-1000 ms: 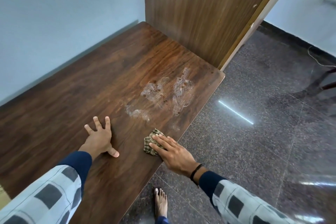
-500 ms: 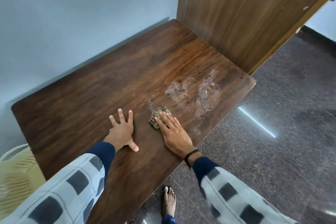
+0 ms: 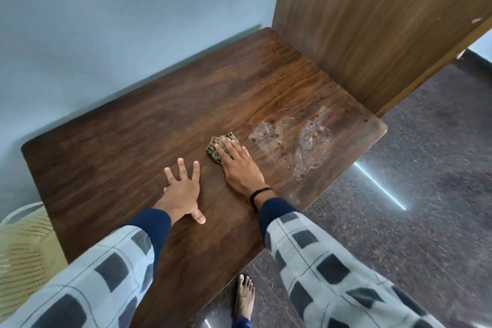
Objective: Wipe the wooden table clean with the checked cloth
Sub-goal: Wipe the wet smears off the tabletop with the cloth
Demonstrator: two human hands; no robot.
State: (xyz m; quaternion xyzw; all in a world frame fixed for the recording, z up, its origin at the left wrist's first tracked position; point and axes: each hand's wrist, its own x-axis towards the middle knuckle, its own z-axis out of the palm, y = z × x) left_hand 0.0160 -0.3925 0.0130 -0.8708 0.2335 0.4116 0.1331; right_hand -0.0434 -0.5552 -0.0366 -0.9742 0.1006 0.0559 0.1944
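Two hands on one wooden table.

- Left hand: flat on the table top near its front edge, fingers spread, holding nothing.
- Right hand: just beside the left, fingers straight and together, pressing down on the cloth; black wristband at the wrist.
- Checked cloth: bunched, at mid-table, partly under the right fingertips.
- Wet smear: on the table's right part, just beside the cloth, apart from it.
- Wooden panel: upright against the table's far right end.
- Cream plastic basket: beside the table's left end.
- Bare foot: on the dark speckled floor, before the table's front edge.
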